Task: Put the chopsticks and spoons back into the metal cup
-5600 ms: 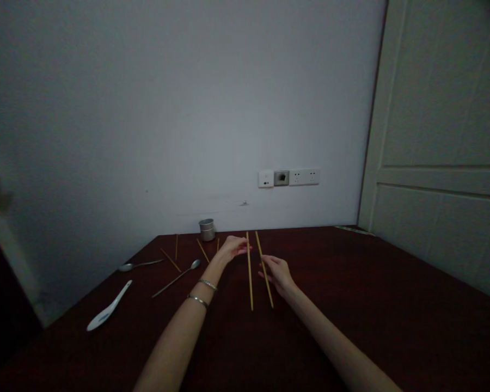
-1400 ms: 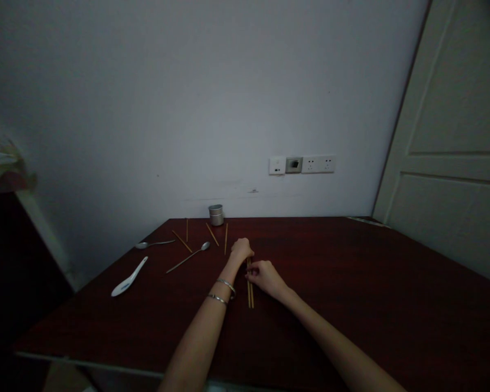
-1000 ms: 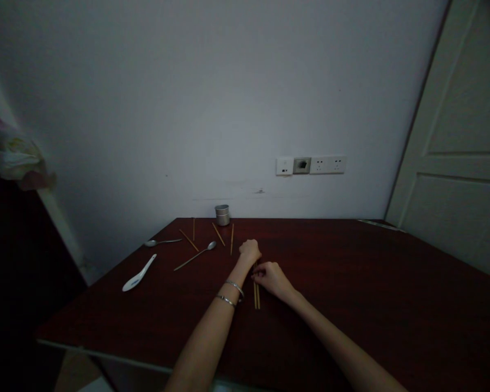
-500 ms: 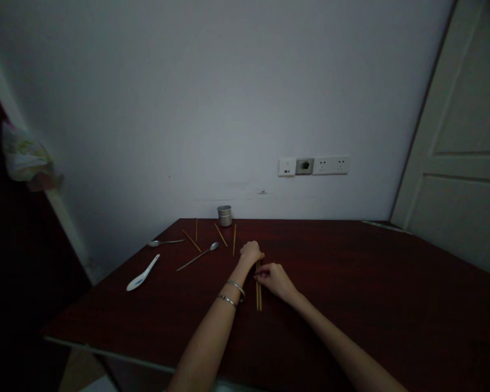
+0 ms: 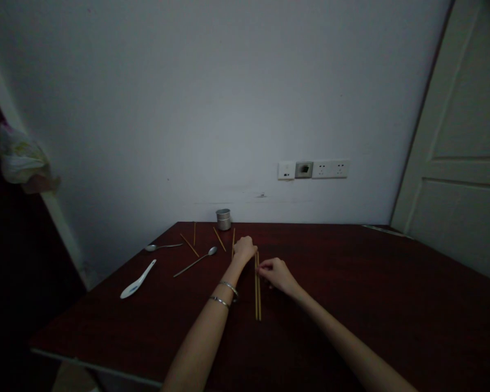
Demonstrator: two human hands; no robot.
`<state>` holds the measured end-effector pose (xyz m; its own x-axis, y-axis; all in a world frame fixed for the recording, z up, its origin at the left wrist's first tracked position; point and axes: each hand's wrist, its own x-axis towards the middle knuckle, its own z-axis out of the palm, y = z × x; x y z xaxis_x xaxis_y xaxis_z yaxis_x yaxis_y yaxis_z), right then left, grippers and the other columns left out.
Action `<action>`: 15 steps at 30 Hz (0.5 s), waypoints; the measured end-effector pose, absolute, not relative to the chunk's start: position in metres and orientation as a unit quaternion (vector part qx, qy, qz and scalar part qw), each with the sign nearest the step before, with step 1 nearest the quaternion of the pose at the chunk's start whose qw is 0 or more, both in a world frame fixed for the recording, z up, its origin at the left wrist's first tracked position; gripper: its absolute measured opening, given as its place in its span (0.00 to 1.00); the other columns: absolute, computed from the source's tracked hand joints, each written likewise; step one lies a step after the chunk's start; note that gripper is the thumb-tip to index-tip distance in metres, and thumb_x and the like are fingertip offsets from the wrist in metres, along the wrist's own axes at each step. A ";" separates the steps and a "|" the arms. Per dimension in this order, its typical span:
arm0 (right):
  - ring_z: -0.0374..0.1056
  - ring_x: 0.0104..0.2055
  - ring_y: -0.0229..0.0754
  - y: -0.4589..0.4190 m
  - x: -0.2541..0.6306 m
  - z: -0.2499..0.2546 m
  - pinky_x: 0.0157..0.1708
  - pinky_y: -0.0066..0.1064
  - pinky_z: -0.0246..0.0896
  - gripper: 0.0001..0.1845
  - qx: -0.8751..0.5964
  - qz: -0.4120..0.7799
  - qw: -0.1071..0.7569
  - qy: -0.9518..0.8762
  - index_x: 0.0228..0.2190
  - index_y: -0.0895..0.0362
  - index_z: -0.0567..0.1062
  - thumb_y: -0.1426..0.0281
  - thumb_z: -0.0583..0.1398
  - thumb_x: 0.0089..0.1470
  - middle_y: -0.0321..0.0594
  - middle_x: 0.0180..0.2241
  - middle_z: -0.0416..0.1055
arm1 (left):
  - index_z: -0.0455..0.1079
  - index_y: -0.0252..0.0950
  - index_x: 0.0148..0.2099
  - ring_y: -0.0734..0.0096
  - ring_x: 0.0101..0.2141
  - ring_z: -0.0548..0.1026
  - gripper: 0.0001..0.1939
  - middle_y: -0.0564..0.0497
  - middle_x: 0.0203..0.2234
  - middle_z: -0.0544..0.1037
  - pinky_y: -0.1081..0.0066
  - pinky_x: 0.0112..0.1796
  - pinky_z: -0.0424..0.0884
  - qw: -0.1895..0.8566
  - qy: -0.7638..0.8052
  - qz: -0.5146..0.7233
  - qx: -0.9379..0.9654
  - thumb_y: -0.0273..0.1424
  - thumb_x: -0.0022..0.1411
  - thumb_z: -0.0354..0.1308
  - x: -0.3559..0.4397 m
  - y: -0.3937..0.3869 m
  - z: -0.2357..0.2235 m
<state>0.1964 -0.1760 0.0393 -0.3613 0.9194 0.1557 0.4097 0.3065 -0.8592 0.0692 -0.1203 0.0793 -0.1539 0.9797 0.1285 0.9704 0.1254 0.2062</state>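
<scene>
Two wooden chopsticks lie side by side on the dark red table, pointing away from me. My right hand rests at their right side, its fingers pinched against them near the middle. My left hand sits curled at their far end, and what it touches is hidden. Two bangles circle my left wrist.
Several more chopsticks lie scattered at the table's far left, near a small metal cup by the wall. Two metal spoons and a white ceramic spoon lie to the left. A door stands at the right.
The two chopsticks, once apart, now lie together. In the last second my left hand moved slightly towards the wall and more of the pair shows near me; the view shifted a little.
</scene>
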 end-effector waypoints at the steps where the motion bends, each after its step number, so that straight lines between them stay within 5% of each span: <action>1: 0.57 0.13 0.29 -0.170 0.195 0.044 0.11 0.19 0.56 0.12 -0.455 0.375 0.344 -0.731 0.26 0.62 0.76 0.67 0.55 0.45 0.33 0.15 0.65 | 0.69 0.32 0.43 0.57 0.42 0.72 0.16 0.38 0.40 0.73 0.67 0.38 0.68 0.007 0.749 0.122 0.651 0.34 0.53 0.52 0.065 -0.117 0.083; 10: 0.64 0.14 0.32 -0.097 0.156 0.085 0.14 0.19 0.59 0.08 -0.496 0.333 0.321 -0.735 0.27 0.63 0.75 0.74 0.56 0.45 0.40 0.18 0.72 | 0.69 0.33 0.39 0.58 0.41 0.72 0.13 0.39 0.38 0.74 0.71 0.35 0.67 -0.012 0.771 0.147 0.620 0.34 0.52 0.53 -0.025 -0.079 0.111; 15: 0.66 0.15 0.33 -0.063 0.126 0.084 0.15 0.20 0.61 0.06 -0.508 0.319 0.285 -0.747 0.26 0.65 0.75 0.77 0.57 0.44 0.43 0.19 0.73 | 0.69 0.29 0.29 0.64 0.28 0.75 0.09 0.42 0.25 0.76 0.73 0.27 0.68 0.077 0.793 0.142 0.587 0.31 0.52 0.53 -0.083 -0.054 0.107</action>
